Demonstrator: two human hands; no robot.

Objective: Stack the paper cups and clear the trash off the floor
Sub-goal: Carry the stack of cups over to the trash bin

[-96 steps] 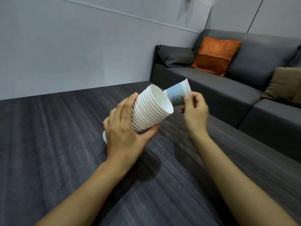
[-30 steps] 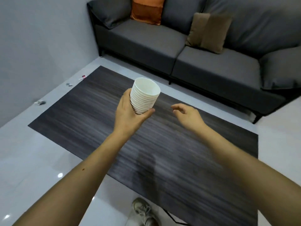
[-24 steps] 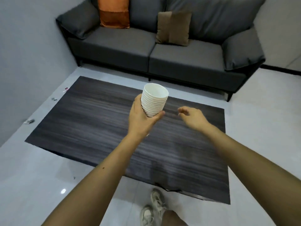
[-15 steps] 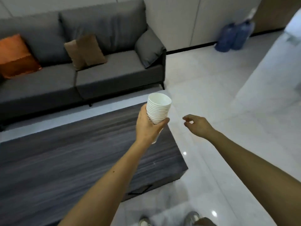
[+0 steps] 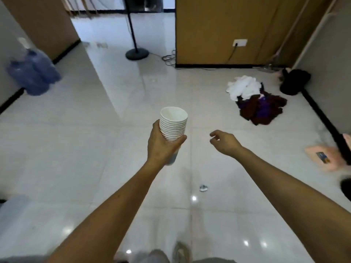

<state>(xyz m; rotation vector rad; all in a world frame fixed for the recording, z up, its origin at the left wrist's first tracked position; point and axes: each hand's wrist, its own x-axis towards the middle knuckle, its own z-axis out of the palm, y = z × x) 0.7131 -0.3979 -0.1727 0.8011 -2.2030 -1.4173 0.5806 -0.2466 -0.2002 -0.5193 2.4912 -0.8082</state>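
My left hand [image 5: 162, 147] grips a tall stack of white paper cups [image 5: 173, 126] upright at chest height, fingers curled round its lower part. My right hand [image 5: 224, 142] hovers to the right of the stack, fingers loosely curled and holding nothing. A small crumpled scrap of trash [image 5: 203, 188] lies on the white tiled floor below and between my hands.
A pile of white, dark red and purple cloth [image 5: 254, 99] lies at the right. Blue water jugs [image 5: 32, 73] stand at the left wall. A black stand base [image 5: 137, 53] and cables sit ahead near a brown partition. A pink item [image 5: 324, 157] lies at the right edge.
I have turned away from the sofa and dark rug toward the open tiled floor. The loose cup from my right hand has joined the stack. My left hand still holds the stack.
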